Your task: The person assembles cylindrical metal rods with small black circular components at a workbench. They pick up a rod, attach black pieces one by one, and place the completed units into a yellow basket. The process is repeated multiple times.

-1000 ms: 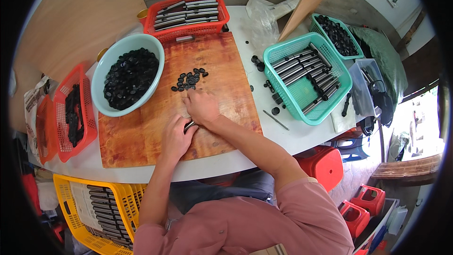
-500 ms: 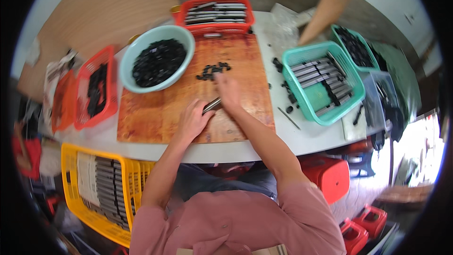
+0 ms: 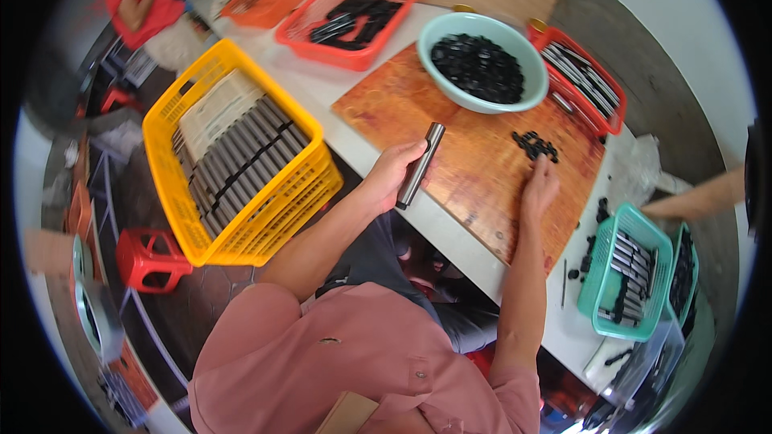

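Observation:
My left hand (image 3: 394,170) is wrapped round a shiny metal tube (image 3: 421,165) with a dark lower end. It holds the tube at a slant over the table's near edge, beside the wooden board (image 3: 474,169). On the board lies a loose cluster of small black pieces (image 3: 534,145). My right hand (image 3: 540,186) is at the near side of that cluster, fingers curled together with the tips against the pieces. Whatever sits between those fingertips is too small to make out. A pale green bowl (image 3: 536,95) full of black pieces stands beyond, on the board's far part.
Left of me, a yellow crate (image 3: 315,162) holds rows of tubes. Red baskets (image 3: 351,57) (image 3: 618,117) and a green basket (image 3: 593,293) with tubes stand on the table. A thin rod (image 3: 564,283) lies near it. A person in red (image 3: 149,8) is far left; a tan, arm-like shape (image 3: 700,193) reaches in at right.
The view has swung to the left. My left hand has brought the tube off the board toward the near left, tilting it more upright. My right hand stays by the black pieces.

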A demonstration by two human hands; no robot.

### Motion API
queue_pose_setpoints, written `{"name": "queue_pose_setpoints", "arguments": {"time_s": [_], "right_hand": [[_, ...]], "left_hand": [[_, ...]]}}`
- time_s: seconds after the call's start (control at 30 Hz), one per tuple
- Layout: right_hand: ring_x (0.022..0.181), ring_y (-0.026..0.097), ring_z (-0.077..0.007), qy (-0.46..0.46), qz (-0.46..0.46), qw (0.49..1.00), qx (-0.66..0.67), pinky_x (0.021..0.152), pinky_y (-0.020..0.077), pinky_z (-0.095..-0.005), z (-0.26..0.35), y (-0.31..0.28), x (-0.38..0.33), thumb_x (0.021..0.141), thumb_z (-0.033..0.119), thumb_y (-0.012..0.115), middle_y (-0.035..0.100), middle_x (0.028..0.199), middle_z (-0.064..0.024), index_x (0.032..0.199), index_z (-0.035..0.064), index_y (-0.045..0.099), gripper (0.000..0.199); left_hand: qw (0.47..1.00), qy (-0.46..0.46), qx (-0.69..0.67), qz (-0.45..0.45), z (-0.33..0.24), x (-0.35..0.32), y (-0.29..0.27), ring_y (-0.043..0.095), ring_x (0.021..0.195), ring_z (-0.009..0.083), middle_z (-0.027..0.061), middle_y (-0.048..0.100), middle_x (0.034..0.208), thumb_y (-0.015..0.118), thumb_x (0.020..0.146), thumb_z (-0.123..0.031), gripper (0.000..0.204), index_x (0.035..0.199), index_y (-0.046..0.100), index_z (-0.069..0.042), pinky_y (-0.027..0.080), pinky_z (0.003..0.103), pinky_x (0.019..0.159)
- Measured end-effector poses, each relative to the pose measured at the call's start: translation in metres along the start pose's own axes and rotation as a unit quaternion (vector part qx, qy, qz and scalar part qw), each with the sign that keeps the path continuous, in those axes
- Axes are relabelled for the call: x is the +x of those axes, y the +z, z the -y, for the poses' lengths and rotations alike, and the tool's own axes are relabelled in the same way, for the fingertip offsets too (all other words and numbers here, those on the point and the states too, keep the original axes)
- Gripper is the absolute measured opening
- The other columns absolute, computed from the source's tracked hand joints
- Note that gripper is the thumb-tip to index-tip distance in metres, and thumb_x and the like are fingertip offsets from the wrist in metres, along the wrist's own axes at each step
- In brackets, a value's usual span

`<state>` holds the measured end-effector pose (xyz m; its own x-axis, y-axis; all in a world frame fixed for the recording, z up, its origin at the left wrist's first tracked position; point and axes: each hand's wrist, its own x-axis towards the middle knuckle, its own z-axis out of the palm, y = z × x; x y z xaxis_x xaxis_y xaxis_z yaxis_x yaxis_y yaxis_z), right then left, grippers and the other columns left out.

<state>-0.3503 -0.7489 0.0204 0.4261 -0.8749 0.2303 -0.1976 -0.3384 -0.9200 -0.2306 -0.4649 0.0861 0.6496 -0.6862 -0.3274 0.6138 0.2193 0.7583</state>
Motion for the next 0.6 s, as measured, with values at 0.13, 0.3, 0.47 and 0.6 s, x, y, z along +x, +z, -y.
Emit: {"name": "queue_pose_setpoints", "arguments": {"time_s": [0.13,0.3,0.47,0.6], "right_hand": [[0.065,0.050,-0.0128,-0.001,0.009,0.999,-0.044,0.060,0.0424,-0.0345,-0.005,-0.001,0.004,0.105,0.034,0.057,0.060,0.070,-0.0047,0.087,-0.0036,0.069,0.043],[0.066,0.049,-0.0116,-0.018,0.023,1.000,-0.012,0.060,0.0415,-0.0329,-0.021,0.000,0.011,0.105,0.034,0.058,0.057,0.069,-0.0020,0.082,-0.0021,0.064,0.043],[0.063,0.040,-0.0083,-0.044,0.022,0.998,0.037,0.056,0.0314,-0.0280,-0.033,0.003,0.015,0.106,0.034,0.056,0.047,0.069,0.0030,0.078,0.0031,0.059,0.042],[0.063,0.038,-0.0090,-0.047,0.027,0.998,0.021,0.056,0.0311,-0.0281,-0.028,0.003,0.013,0.107,0.034,0.055,0.044,0.069,0.0020,0.079,0.0031,0.058,0.042]], "left_hand": [[0.996,0.021,-0.058,-0.058,-0.027,-0.021,-0.029,0.058,0.072,0.0155,0.0076,0.064,0.092,0.049,0.108,-0.033,0.042,0.125,0.062,0.003,0.049,0.028,0.066],[0.989,0.091,-0.056,-0.106,-0.052,-0.045,-0.081,0.057,0.073,0.0153,0.0057,0.061,0.089,0.047,0.108,-0.033,0.039,0.122,0.061,0.001,0.049,0.028,0.065],[0.970,0.127,-0.134,-0.155,-0.078,-0.071,-0.122,0.058,0.081,0.0165,0.0064,0.060,0.095,0.050,0.108,-0.035,0.039,0.123,0.059,0.000,0.054,0.028,0.070],[0.950,0.170,-0.160,-0.207,-0.097,-0.091,-0.159,0.059,0.080,0.0177,0.0069,0.059,0.094,0.051,0.107,-0.033,0.036,0.120,0.060,-0.001,0.054,0.029,0.071]]}}
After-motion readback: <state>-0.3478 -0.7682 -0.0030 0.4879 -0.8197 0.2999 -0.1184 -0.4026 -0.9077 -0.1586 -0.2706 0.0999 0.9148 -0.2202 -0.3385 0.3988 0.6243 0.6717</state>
